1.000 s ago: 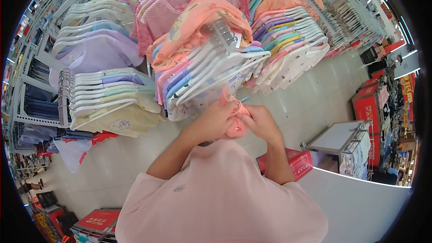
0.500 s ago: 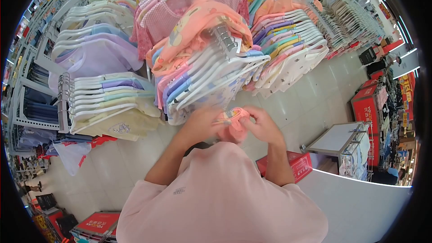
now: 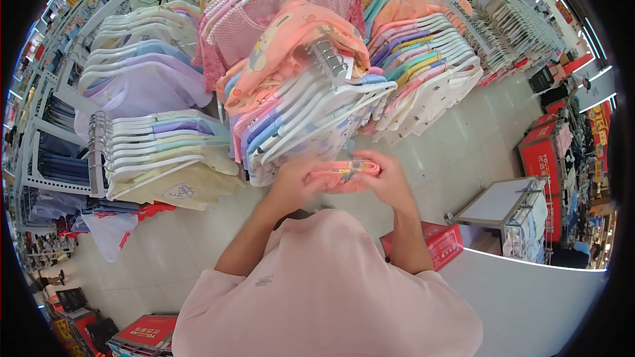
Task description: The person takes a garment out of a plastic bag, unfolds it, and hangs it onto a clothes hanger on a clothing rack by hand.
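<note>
Both my hands hold a folded coral-orange garment (image 3: 345, 184) in front of my chest, its patterned opening stretched sideways. My left hand (image 3: 296, 182) is closed on its left end. My right hand (image 3: 385, 177) grips the other end, with the thumb and fingers around the edge. Just beyond, a dense row of pastel children's tops on white hangers (image 3: 304, 122) hangs from a metal rail (image 3: 326, 56). Draped over that row is a larger coral-orange printed garment (image 3: 278, 39).
On the left hang lilac tops (image 3: 149, 86) and pale yellow tops (image 3: 198, 182). More tops (image 3: 413, 92) hang to the right. A red box (image 3: 433, 243) and a white-topped display stand (image 3: 496, 201) stand at my right. Tiled floor (image 3: 456, 145) runs between the racks.
The coral garment has been pulled wider and flatter between my hands, which have moved slightly apart. Its opening now stretches sideways instead of being bunched.
</note>
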Motion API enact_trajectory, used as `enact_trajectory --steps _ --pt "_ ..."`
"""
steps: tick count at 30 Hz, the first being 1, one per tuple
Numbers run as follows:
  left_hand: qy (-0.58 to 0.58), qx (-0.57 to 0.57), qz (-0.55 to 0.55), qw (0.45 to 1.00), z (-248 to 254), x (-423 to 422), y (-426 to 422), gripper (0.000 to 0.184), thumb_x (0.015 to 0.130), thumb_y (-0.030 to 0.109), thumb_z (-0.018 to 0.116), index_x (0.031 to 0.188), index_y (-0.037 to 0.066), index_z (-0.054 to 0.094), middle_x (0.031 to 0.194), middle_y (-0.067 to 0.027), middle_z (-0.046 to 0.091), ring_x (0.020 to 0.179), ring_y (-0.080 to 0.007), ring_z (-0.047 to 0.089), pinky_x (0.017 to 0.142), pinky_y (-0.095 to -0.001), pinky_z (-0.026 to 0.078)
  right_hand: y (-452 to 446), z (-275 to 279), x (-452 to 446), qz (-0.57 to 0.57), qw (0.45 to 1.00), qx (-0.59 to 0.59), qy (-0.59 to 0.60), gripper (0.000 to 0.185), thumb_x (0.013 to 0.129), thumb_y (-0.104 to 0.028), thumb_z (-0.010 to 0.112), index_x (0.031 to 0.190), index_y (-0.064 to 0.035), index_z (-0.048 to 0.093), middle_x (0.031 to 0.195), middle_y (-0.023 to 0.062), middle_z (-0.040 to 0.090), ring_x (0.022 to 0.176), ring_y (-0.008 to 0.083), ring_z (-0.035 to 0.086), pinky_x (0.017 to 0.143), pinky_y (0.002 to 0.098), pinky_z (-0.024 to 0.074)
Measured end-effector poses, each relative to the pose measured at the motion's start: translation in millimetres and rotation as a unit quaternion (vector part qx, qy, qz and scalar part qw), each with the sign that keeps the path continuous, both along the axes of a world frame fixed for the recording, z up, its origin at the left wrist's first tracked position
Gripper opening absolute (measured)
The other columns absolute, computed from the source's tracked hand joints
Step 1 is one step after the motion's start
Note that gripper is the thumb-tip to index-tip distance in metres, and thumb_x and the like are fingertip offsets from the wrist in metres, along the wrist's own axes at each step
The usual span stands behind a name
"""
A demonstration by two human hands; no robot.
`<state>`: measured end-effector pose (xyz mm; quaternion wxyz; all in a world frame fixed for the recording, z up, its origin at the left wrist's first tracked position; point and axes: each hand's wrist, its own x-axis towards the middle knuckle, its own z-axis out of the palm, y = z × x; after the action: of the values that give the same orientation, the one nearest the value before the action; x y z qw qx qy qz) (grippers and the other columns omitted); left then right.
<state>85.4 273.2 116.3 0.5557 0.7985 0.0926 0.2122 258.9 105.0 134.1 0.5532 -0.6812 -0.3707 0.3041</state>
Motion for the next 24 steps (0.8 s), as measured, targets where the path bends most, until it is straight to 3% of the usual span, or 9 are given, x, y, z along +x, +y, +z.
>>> enact_trajectory --steps 5,8,11,15,18,21,24 --pt "0.036 -0.026 0.040 0.998 3.5 -1.5 0.8 0.027 0.083 0.004 0.075 0.109 0.000 0.068 0.102 -0.0124 0.070 0.085 -0.0232 0.067 0.076 -0.0323 0.053 -1.7 10.0 -1.6 0.077 0.990 -0.121 -0.015 0.029 0.086 -0.007 0.072 0.113 0.0043 0.070 0.090 0.0051 0.071 0.081 0.0094 0.063 0.072 0.0268 0.0522" --pt "-0.014 0.105 0.191 0.976 -11.1 2.1 8.8 0.029 0.084 0.008 0.076 0.111 -0.001 0.069 0.099 -0.0136 0.071 0.086 -0.0242 0.068 0.078 -0.0330 0.054 -5.2 8.0 -1.2 0.039 0.990 -0.136 -0.009 0.030 0.087 -0.014 0.071 0.112 0.0020 0.072 0.083 0.0079 0.070 0.076 0.0117 0.062 0.070 0.0291 0.0508" --pt "0.021 0.137 0.291 0.946 -25.6 -0.9 28.9 0.032 0.085 0.011 0.077 0.113 -0.001 0.068 0.099 -0.0146 0.072 0.085 -0.0255 0.069 0.080 -0.0340 0.055 -11.3 0.5 0.7 -0.002 0.993 -0.111 -0.028 0.031 0.087 -0.019 0.072 0.112 0.0010 0.072 0.081 0.0109 0.070 0.073 0.0141 0.062 0.068 0.0305 0.0504" --pt "0.148 0.103 0.257 0.950 -46.1 -14.4 48.0 0.038 0.085 0.019 0.076 0.116 0.000 0.068 0.102 -0.0166 0.072 0.094 -0.0295 0.070 0.083 -0.0393 0.055 -20.4 -2.6 6.6 -0.008 0.991 -0.121 -0.063 0.032 0.088 -0.021 0.072 0.111 0.0014 0.072 0.085 0.0145 0.072 0.072 0.0169 0.063 0.069 0.0319 0.0511" --pt "0.190 0.110 0.226 0.949 -51.8 -17.9 48.0 0.039 0.085 0.023 0.076 0.115 -0.001 0.068 0.102 -0.0179 0.073 0.094 -0.0301 0.071 0.083 -0.0388 0.054 -25.2 -4.4 7.7 0.002 0.986 -0.147 -0.078 0.031 0.089 -0.009 0.069 0.117 0.0036 0.070 0.091 0.0094 0.073 0.081 0.0102 0.062 0.073 0.0277 0.0511" --pt "0.205 0.072 0.187 0.958 -60.6 -15.0 47.1 0.040 0.086 0.026 0.076 0.114 -0.001 0.069 0.102 -0.0183 0.073 0.093 -0.0305 0.071 0.083 -0.0387 0.054 -27.2 -9.0 6.6 -0.015 0.992 -0.085 -0.089 0.037 0.088 -0.009 0.069 0.123 0.0016 0.068 0.095 0.0112 0.074 0.083 0.0116 0.063 0.076 0.0283 0.0519" --pt "0.201 0.097 0.170 0.960 -62.3 -5.3 44.8 0.042 0.085 0.028 0.076 0.114 -0.001 0.069 0.103 -0.0181 0.073 0.094 -0.0303 0.071 0.084 -0.0381 0.054 -31.0 -5.4 10.6 -0.014 0.989 -0.100 -0.105 0.041 0.086 -0.015 0.067 0.125 -0.0026 0.068 0.101 0.0199 0.074 0.082 0.0262 0.071 0.077 0.0346 0.0540"
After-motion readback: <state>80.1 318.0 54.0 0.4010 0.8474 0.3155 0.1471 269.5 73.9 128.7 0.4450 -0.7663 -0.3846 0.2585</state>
